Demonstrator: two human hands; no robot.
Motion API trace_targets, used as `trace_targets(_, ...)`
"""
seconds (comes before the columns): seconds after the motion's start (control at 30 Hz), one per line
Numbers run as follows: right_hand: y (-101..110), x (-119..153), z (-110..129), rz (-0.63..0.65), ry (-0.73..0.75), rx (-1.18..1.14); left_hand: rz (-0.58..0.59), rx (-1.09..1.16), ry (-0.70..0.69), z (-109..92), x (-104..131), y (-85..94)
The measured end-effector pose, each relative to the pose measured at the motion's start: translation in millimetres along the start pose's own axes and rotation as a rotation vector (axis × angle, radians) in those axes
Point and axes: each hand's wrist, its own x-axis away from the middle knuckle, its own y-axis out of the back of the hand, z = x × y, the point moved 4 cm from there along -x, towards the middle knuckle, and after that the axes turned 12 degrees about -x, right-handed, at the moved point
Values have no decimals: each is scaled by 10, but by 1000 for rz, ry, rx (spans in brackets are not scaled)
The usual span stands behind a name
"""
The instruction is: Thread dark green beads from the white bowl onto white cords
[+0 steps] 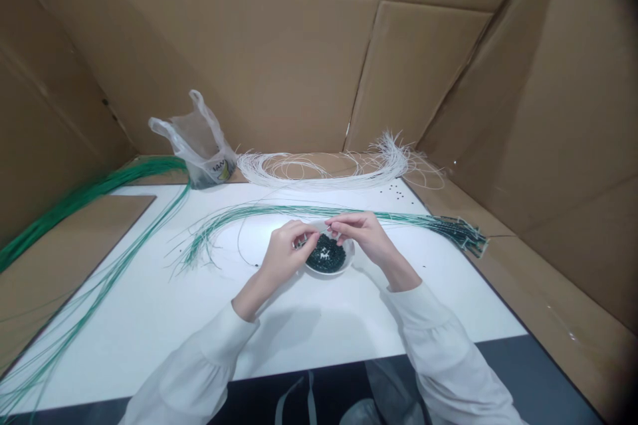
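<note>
A small white bowl (350, 254) holds many tiny dark green beads (326, 254), with a pale patch of its bottom showing through. Over its left rim is my left hand (289, 249), thumb and forefinger pinched together. My right hand (363, 234) pinches above the right rim, its fingertips close to those of the left. Whatever lies between the fingertips is too fine to make out. A thin pale strand (239, 232) curves on the table left of my left hand, with a dark speck near its lower end. Just behind the bowl runs a bundle of green strands (299, 211).
Dark beaded ends (461, 236) finish the bundle at right. Coiled white strands (319, 179) lie at the back beside a plastic bag (199, 153). More green strands (114, 252) spread at left. Loose dark beads (396, 192) dot the white tabletop (319, 339). Cardboard walls (299, 60) surround it.
</note>
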Motion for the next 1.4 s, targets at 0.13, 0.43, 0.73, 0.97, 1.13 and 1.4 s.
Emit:
trace_targets(0.13, -13, -4, 20, -1, 3, 2, 6, -4, 7, 2, 1, -3)
trace_targets(0.43, -18, -4, 25, 5, 25, 92, 4, -69, -25, 0, 5, -3)
trace_targets(0.73, -60, 1, 14, 119, 69, 366, 31, -175, -67, 33, -8, -29)
trace_targets(0.97, -40, 0, 23, 25, 48, 176, 5, -158, -101, 31, 2, -24)
trace_targets(1.13, -48, -4, 21, -3, 16, 56, -35, -128, -143, -9, 9, 10)
trace_targets(1.4, -20, -17, -25, -7, 9, -1, -102, -104, -188, -36, 30, 29)
